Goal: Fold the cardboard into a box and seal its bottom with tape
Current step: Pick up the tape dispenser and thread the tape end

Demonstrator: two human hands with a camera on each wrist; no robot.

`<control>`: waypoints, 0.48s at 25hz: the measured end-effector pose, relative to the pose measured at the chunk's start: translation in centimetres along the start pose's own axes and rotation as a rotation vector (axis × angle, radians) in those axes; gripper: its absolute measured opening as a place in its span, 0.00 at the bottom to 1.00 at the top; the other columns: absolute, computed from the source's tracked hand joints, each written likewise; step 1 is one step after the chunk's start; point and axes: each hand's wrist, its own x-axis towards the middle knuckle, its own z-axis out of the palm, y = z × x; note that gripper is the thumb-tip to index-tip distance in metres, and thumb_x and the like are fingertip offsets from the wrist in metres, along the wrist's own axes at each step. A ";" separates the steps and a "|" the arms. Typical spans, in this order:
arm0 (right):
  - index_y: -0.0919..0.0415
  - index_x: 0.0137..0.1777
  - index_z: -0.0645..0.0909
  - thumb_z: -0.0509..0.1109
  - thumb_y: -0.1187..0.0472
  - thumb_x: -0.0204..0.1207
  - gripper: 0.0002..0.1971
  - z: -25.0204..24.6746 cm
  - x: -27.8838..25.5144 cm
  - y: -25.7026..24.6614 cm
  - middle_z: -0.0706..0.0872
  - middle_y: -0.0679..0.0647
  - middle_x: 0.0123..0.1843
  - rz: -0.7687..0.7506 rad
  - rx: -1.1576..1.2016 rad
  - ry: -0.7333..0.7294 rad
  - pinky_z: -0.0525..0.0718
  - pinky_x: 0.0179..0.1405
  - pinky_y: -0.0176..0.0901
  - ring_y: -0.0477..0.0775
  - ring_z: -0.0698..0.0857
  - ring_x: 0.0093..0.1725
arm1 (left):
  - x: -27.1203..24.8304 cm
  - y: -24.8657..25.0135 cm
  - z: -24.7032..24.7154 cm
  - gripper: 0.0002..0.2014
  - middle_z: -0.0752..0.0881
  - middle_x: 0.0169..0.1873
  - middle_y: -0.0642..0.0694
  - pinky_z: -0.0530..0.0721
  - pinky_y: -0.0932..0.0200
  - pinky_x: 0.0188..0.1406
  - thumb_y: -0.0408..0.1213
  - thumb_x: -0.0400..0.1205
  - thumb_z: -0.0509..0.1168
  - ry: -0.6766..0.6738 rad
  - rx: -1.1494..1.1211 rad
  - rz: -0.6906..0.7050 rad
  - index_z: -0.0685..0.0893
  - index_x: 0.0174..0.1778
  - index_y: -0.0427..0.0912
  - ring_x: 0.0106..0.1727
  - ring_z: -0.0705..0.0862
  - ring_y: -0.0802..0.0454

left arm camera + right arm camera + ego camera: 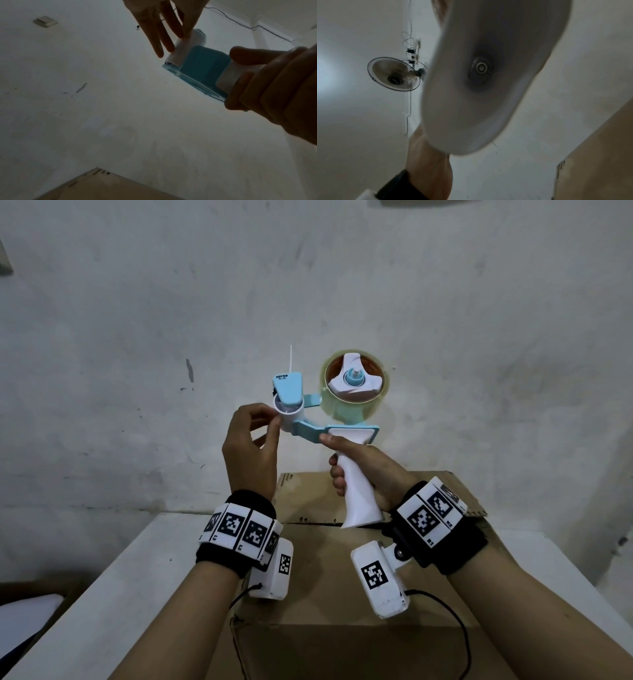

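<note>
My right hand (337,460) grips the white handle (356,491) of a blue and white tape dispenser (342,409) and holds it upright above the box. A roll of clear tape (352,381) sits on its hub. Thumb and forefinger of my left hand (270,419) pinch at the white roller (289,412) on the dispenser's front end; the other fingers (163,40) lie straight beside that roller (185,50). The brown cardboard box (325,577) stands below both hands with its flaps folded flat. The handle's butt (488,81) fills the right wrist view.
The box rests on a white table (137,577) set against a scuffed white wall (137,371). A wall fan (393,74) hangs higher up. Black cables (459,628) run from the wrist cameras across the box.
</note>
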 end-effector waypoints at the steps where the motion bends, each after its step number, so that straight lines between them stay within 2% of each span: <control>1: 0.62 0.31 0.73 0.73 0.51 0.72 0.18 0.0 0.0 0.0 0.75 0.52 0.18 -0.025 -0.010 0.019 0.76 0.18 0.31 0.46 0.74 0.16 | 0.1 0.1 0.0 0.10 0.83 0.51 0.42 0.78 0.82 0.40 0.32 0.78 0.67 0.008 0.042 0.050 0.78 0.54 0.42 0.43 0.80 0.69; 4: 0.63 0.33 0.76 0.74 0.51 0.72 0.17 0.3 -0.2 0.0 0.77 0.52 0.18 -0.075 -0.060 0.063 0.77 0.19 0.33 0.46 0.75 0.17 | 0.2 0.1 0.1 0.13 0.83 0.52 0.37 0.82 0.68 0.34 0.36 0.76 0.69 0.004 0.243 0.279 0.78 0.55 0.51 0.46 0.81 0.57; 6: 0.62 0.36 0.77 0.73 0.51 0.73 0.15 0.5 -0.4 0.0 0.78 0.51 0.19 -0.093 -0.084 0.075 0.77 0.19 0.32 0.45 0.76 0.16 | 0.2 -0.1 0.5 0.10 0.84 0.47 0.37 0.84 0.62 0.34 0.37 0.77 0.69 -0.030 0.372 0.405 0.85 0.53 0.49 0.50 0.78 0.53; 8: 0.61 0.39 0.77 0.72 0.51 0.74 0.13 0.7 -0.6 0.0 0.78 0.53 0.23 -0.111 -0.092 0.078 0.78 0.19 0.31 0.44 0.77 0.16 | 0.2 -0.3 0.9 0.10 0.83 0.46 0.37 0.86 0.59 0.39 0.37 0.76 0.69 -0.084 0.433 0.450 0.87 0.53 0.45 0.51 0.75 0.52; 10: 0.61 0.41 0.77 0.71 0.51 0.74 0.13 0.7 -0.7 -0.1 0.77 0.54 0.27 -0.122 -0.096 0.089 0.79 0.20 0.31 0.44 0.77 0.16 | 0.2 -0.5 0.9 0.10 0.83 0.47 0.36 0.86 0.59 0.43 0.36 0.75 0.70 -0.142 0.452 0.445 0.88 0.51 0.43 0.54 0.77 0.50; 12: 0.62 0.40 0.78 0.72 0.52 0.74 0.13 0.5 -0.8 -0.1 0.77 0.55 0.27 -0.130 -0.077 0.110 0.79 0.20 0.31 0.44 0.77 0.17 | 0.4 -0.7 0.6 0.09 0.83 0.49 0.36 0.86 0.60 0.41 0.34 0.74 0.69 -0.192 0.468 0.437 0.87 0.49 0.41 0.54 0.79 0.47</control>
